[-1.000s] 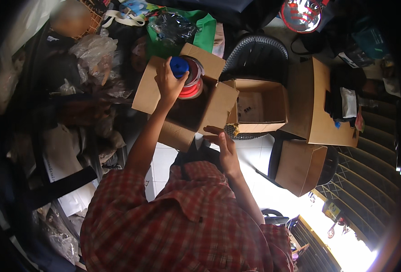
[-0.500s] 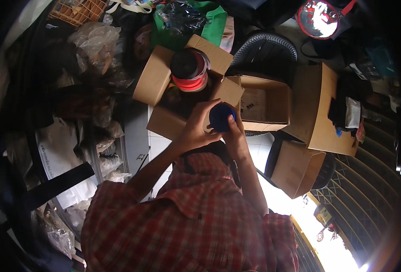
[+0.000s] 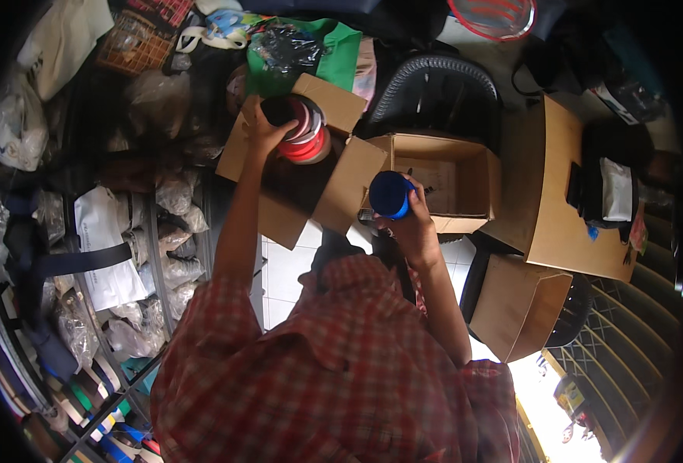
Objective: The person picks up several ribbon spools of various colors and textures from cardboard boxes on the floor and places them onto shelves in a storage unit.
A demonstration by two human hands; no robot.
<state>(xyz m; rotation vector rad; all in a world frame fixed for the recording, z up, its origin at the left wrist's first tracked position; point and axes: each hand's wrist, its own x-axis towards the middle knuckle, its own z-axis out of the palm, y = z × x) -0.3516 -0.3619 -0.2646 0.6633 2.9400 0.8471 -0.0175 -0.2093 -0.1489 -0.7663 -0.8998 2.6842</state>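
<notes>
My right hand (image 3: 414,224) holds a round blue roll (image 3: 390,194) from its side, with the fingers wrapped round it. It is held in front of an open cardboard box, and whether it is tape or ribbon I cannot tell. My left hand (image 3: 263,133) reaches over another open cardboard box (image 3: 349,185) and grips the black roll (image 3: 278,111) on top of a stack, thumb and fingers spread round its edge. Below the black roll lie red and white rolls (image 3: 305,147), which rise out of that box. Its dark inside is mostly hidden.
A second open cardboard box (image 3: 472,181) stands to the right, with further cartons (image 3: 519,309) beyond. Behind them are a black chair (image 3: 438,85) and a green bag (image 3: 345,58). Shelves with plastic-wrapped goods (image 3: 175,270) line the left; a metal folding gate (image 3: 627,355) is at right.
My left hand has left the blue roll and moved up and left to the black roll on the stack. My right hand keeps the blue roll, now slightly farther right. The view has shifted.
</notes>
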